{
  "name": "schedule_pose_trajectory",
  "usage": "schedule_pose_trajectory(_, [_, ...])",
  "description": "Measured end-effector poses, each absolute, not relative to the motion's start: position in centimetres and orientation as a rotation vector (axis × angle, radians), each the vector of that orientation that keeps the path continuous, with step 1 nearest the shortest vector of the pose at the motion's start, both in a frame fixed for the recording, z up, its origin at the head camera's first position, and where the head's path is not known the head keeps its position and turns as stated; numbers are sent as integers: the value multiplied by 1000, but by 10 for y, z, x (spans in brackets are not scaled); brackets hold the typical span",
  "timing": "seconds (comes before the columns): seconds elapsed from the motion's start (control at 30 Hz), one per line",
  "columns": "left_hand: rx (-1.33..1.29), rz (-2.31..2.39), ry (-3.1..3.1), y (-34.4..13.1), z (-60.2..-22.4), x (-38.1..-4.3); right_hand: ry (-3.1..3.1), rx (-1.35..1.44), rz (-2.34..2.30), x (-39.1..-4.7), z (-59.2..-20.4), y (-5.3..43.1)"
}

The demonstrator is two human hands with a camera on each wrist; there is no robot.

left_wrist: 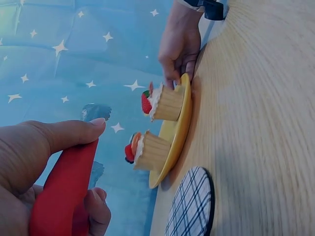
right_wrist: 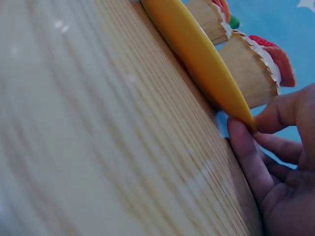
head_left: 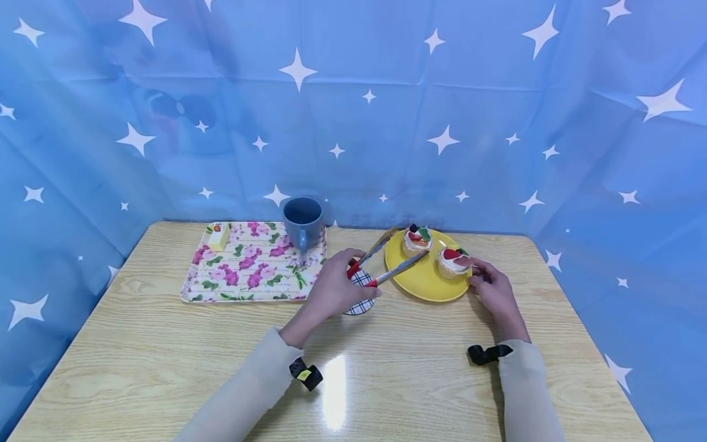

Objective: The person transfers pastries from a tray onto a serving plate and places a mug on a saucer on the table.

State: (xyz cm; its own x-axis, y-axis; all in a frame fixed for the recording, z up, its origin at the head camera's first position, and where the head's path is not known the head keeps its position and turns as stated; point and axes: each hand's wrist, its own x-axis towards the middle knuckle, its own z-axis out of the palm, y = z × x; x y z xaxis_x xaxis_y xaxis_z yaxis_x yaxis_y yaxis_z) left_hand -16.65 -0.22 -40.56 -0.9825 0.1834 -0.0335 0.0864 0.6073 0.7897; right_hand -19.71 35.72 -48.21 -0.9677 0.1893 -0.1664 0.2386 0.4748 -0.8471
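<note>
My left hand (head_left: 338, 287) grips a pair of red-handled tongs (head_left: 402, 266). Their metal arms are spread apart and reach over the left rim of a yellow plate (head_left: 422, 287). Two cupcakes with fruit toppings stand on that plate, a left cupcake (head_left: 416, 244) by the tongs' tips and a right cupcake (head_left: 452, 265). In the left wrist view the red handle (left_wrist: 66, 189) lies between thumb and fingers. My right hand (head_left: 494, 296) pinches the plate's right rim, with the thumb and a finger on either side of the edge (right_wrist: 248, 120) in the right wrist view.
Under the left hand lies a round checked coaster (head_left: 360, 307), partly hidden. To the left, a floral tray (head_left: 193, 288) bears a blue-grey mug (head_left: 304, 224) and a small yellow-white cake piece (head_left: 219, 239). A starry blue curtain (head_left: 364, 141) hangs behind the wooden table (head_left: 420, 380).
</note>
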Motion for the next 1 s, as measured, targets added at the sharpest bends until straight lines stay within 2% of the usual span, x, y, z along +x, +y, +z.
schedule_pose_trajectory(1.0, [155, 1454, 2807, -52, -394, -161, 2651, 393, -1550, -198, -486, 360])
